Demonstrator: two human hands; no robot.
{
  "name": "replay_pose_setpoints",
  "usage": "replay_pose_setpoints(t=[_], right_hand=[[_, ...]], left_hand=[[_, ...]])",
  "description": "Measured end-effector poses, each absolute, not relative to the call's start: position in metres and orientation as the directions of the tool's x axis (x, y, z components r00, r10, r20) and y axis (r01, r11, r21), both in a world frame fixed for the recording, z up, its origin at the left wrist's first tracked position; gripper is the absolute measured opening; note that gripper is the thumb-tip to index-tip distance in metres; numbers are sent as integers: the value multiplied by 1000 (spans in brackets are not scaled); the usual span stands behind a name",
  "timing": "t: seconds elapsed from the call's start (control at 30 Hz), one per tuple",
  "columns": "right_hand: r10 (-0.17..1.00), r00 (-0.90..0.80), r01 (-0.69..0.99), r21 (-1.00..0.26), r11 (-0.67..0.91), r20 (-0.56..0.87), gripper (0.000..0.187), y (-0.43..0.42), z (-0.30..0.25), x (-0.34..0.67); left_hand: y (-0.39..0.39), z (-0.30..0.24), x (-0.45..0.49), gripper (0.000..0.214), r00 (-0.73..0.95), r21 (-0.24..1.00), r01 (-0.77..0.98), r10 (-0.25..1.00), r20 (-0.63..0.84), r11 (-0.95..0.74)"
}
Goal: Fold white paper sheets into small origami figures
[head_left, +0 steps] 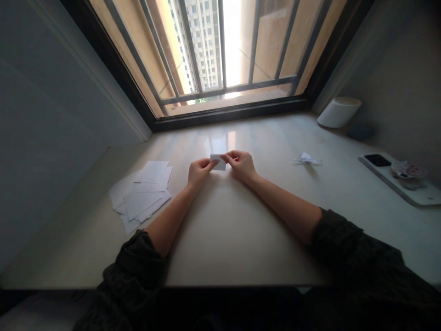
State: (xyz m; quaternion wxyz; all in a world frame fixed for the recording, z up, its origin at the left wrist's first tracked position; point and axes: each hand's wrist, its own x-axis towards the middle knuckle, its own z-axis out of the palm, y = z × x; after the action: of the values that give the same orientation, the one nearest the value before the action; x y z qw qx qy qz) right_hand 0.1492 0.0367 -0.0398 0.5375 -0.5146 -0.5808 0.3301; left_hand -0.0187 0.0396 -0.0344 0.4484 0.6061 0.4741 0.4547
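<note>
A small folded piece of white paper [217, 164] is held up between both hands, above the pale sill near the window. My left hand [200, 171] pinches its left side between thumb and fingers. At its upper right, my right hand [242, 164] grips it with thumb and forefinger. Left of my left forearm lies a loose pile of white paper sheets [144, 197], overlapping at odd angles. A folded white paper figure [307, 159], with thin points sticking out, rests on the sill to the right of my right hand.
The pale, glossy sill [220, 248] ends at a front edge close to my body. A barred window [223, 112] stands behind it. At the right are a phone [406, 179] with a round grip on its back, a white cylinder [339, 112] and a dark rounded object [360, 132].
</note>
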Motion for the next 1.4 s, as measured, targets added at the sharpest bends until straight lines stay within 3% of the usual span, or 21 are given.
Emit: replay_pose_setpoints(t=[0.3,0.6,0.77,0.93,1.03,1.23,1.4], right_hand=[[955,96,229,-940,254,281,35,36,-40,149],[973,28,81,-970,227,230,40,37,-41,147],[980,67,-15,-981,191,190,41,37,-43,147],[972,119,8,-979,202,202,38,37,-45,146],[961,156,40,-973,227,230,35,37,-44,145],[932,193,73,-951,299,308,35,35,-39,145],[930,230,74,-958,278,288,34,36,-41,145]], left_hand=[[37,-32,-17,44,180,988,105,979,93,-113],[38,-35,-16,44,191,986,58,971,144,-158],[41,-37,-17,43,251,990,19,959,132,-141],[43,-35,-15,42,281,990,16,951,127,-137],[41,-34,-14,44,281,986,75,952,125,-152],[36,-31,-18,42,190,867,396,951,243,-301],[38,-32,-18,43,216,830,459,946,241,-316]])
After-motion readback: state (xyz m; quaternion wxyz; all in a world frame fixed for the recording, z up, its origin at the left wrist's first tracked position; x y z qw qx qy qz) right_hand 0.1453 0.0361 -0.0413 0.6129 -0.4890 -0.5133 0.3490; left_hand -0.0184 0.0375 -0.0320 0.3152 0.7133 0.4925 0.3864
